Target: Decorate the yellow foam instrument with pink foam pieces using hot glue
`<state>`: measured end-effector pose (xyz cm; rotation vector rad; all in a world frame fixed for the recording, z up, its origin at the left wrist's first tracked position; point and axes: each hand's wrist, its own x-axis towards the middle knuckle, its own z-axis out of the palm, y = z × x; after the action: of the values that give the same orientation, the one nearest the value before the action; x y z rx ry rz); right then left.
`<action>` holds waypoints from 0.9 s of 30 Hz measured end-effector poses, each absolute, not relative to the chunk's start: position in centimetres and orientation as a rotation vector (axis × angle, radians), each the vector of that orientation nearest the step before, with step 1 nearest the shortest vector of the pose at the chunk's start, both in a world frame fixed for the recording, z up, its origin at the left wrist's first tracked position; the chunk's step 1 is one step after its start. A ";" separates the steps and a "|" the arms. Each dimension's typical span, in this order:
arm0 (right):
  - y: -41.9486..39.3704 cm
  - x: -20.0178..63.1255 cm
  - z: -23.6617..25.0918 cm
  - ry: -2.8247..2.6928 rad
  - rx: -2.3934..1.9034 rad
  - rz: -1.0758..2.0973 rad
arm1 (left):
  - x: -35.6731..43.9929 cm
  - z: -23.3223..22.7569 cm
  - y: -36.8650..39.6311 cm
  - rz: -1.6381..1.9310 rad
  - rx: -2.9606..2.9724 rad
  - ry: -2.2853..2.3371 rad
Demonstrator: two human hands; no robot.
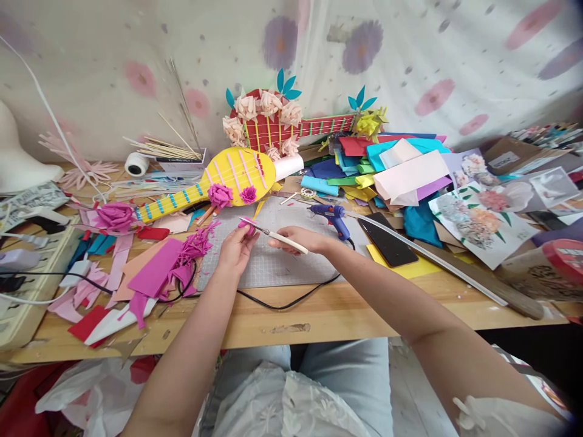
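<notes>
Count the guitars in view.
2: a yellow guitar beyond the left hand, and a red guitar behind it, partly covered by pale flowers.

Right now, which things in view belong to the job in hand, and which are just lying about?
In hand: scissors (right hand), magenta piece (left hand); likely glue gun, cutting mat.

Seemingly lying about: phone, wooden sticks, tub.

White-handled scissors (288,241), slanted, apparently touching small magenta paper (245,225)
</notes>
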<state>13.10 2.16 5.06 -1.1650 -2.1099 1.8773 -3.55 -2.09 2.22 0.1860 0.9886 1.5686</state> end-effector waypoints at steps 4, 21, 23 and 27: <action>2.5 13.1 5.1 -2.132 -1.095 1.916 | -4.0 2.5 -2.3 1.550 0.205 0.976; 3.5 12.6 4.7 -2.246 -0.988 1.940 | -6.5 3.1 -2.8 1.409 0.163 1.050; 3.6 12.4 4.6 -2.268 -0.979 1.935 | -6.9 3.1 -2.9 1.403 0.170 1.064; 3.7 11.8 4.6 -2.306 -0.968 1.908 | -7.6 3.3 -3.3 1.385 0.193 1.060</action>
<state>11.85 3.68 4.63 -0.9679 -2.3058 1.9082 -7.60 -3.27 3.32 0.1929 1.0600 1.3852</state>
